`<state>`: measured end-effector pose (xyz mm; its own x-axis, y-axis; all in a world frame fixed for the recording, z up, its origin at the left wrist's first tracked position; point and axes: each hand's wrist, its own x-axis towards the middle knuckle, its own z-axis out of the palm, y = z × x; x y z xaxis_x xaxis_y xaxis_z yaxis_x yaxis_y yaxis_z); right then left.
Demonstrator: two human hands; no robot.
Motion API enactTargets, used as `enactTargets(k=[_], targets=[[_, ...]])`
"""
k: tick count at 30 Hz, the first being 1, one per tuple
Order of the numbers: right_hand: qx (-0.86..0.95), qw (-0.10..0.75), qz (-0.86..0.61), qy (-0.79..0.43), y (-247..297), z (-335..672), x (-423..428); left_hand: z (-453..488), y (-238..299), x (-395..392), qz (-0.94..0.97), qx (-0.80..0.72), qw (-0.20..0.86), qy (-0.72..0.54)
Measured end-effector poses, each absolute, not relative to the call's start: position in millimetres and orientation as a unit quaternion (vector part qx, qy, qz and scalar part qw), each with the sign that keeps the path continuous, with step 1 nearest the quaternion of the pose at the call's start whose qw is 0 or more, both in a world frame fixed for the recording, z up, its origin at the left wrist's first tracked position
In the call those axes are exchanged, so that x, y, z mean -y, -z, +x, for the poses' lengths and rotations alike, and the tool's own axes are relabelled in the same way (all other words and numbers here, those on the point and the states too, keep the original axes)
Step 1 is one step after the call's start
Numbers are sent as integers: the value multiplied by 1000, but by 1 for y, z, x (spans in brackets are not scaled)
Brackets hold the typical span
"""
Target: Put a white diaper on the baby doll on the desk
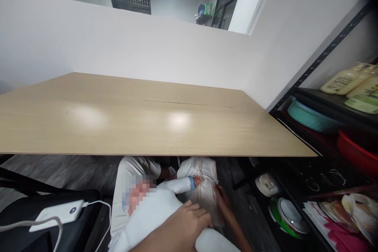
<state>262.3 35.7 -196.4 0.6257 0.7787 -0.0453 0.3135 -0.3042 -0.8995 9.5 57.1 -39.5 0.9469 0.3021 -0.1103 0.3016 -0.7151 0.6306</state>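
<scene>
A small baby-like figure (pixel 159 204) lies across my lap in white clothes with blue cuffs; its face is blurred out, and I cannot tell whether it is a doll. Over its lower body rests my left hand (pixel 193 216), fingers bent and close together around it. My right hand (pixel 220 197) grips the right edge of a white, crinkled plastic pack (pixel 203 169) with faint pink marks, its fingertips partly hidden. The figure's small hand touches the front of this pack. The tabletop edge cuts off the view just above the pack.
A wooden table (pixel 162 126) spans the front, above my knees. At left, a white power bank (pixel 59 214) with cables lies on a black chair (pixel 85 204). Shelves at right hold bottles (pixel 344 80), a teal basin (pixel 310 118), a red basin (pixel 357 151) and a lidded pot (pixel 291 214).
</scene>
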Motion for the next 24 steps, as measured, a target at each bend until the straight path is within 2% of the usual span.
enactTargets(k=[3,5,8,11,13,16,17,19,22,24], targets=[[365,499,-755,-217,184,272,-27,9,36,-57,924,-169,342,8],[441,505,-718,-187,159,273,-28,7,31,-57,925,-164,342,8],[641,436,-608,-173,104,257,-48,4,21,-54,925,-157,345,-24],[811,273,-461,-234,58,214,-91,2,14,-48,937,-150,311,-54],[867,161,-402,-244,42,177,-126,3,14,-46,953,-149,257,-60],[917,-85,-300,-250,33,123,-167,2,15,-46,969,-151,184,-72],[921,-115,-287,-238,30,109,-175,-1,13,-47,970,-153,167,-84],[928,-109,-291,-207,20,90,-179,-14,5,-47,967,-167,145,-129],[930,-15,-321,-177,-5,83,-162,-53,-11,-36,941,-173,170,-238],[923,66,-336,-178,-25,89,-143,-88,-16,-21,900,-154,203,-355]])
